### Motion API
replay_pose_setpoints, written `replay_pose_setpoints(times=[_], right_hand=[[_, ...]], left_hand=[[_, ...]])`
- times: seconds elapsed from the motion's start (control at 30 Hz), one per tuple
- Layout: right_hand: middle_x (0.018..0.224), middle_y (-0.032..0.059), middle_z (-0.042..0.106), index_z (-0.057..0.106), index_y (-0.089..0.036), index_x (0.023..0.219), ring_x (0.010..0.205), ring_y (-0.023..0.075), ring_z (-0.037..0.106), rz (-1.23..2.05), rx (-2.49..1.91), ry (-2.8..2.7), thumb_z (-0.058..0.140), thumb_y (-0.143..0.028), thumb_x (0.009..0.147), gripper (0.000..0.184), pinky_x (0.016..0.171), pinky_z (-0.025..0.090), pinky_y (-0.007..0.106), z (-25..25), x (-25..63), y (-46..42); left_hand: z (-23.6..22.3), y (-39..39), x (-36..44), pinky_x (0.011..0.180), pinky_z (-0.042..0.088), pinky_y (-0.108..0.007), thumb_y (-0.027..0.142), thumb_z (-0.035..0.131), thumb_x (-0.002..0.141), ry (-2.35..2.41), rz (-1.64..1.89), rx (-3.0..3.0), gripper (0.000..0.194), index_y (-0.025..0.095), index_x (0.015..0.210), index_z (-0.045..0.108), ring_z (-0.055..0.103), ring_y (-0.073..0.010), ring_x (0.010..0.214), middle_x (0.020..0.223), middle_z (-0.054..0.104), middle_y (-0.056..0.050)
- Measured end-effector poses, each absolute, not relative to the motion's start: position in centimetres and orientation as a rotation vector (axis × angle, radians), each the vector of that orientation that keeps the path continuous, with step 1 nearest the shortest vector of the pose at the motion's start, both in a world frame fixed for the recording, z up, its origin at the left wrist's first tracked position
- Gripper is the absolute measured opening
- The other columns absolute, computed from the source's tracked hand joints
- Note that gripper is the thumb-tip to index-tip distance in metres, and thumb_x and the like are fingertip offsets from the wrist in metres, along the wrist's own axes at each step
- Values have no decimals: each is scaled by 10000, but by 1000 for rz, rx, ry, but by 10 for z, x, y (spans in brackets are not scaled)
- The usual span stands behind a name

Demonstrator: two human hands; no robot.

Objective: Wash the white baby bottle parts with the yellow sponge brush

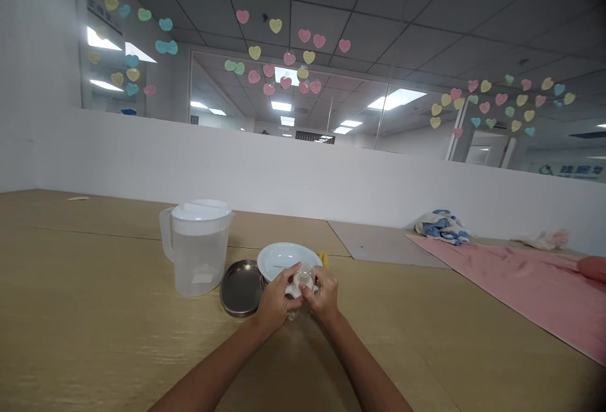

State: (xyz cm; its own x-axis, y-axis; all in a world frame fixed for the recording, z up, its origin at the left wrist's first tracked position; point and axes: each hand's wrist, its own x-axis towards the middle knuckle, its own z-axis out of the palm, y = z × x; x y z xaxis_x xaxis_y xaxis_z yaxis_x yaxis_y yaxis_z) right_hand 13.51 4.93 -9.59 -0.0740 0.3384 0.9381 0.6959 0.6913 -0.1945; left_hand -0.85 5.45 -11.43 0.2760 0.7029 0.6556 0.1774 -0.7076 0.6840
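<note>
Confirmed: left hand (pixel 277 298) and right hand (pixel 324 295) both curl closed around a small clear vessel (pixel 305 275) wrapped in white cloth (pixel 296 289), held at a white plate's (pixel 284 255) near edge; round steel lid (pixel 241 288) and plastic pitcher (pixel 199 251) stand left

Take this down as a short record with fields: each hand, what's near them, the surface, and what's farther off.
Left hand: holds a small clear vessel partly wrapped in a white cloth
Right hand: holds the same vessel and cloth from the other side
Nearby: white plate, round dark metal dish, clear plastic pitcher with a white lid
Surface: light wood table
Farther off: pink cloth, crumpled blue-and-white cloth
</note>
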Motion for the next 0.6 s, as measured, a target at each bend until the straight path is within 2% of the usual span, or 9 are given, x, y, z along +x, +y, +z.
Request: replay_pose_setpoints(times=[0.2,0.43,0.5,0.6], right_hand=[[518,-22,391,415,-191,571,500,114,361,-400,-857,-1683,436,-454,786,341,498,267,242,-98,137,52],[543,-26,407,432,-188,612,506,110,373,-292,-917,-1733,456,-443,777,304,501,274,237,-98,137,49],[575,-23,433,455,-182,661,521,110,389,-219,-940,-1791,461,-432,784,279,512,288,235,-97,138,47],[611,-15,457,475,-175,699,546,113,401,-184,-956,-1848,462,-436,790,277,532,305,237,-95,140,45]], left_hand=[[-110,52,-9,872,461,-333,297,597,718,811,1415,2095,567,187,1255,454,575,-196,962,1120,599,-74],[-110,52,-14,962,383,-412,263,568,716,873,1420,2264,589,189,1281,420,508,-232,1085,1196,556,-90],[-110,52,-15,969,374,-426,280,613,687,881,1387,2324,677,194,1313,370,485,-247,1115,1236,524,-99],[-110,53,-14,993,336,-471,320,741,559,896,1353,2409,979,194,1383,226,430,-293,1170,1273,487,-116]])
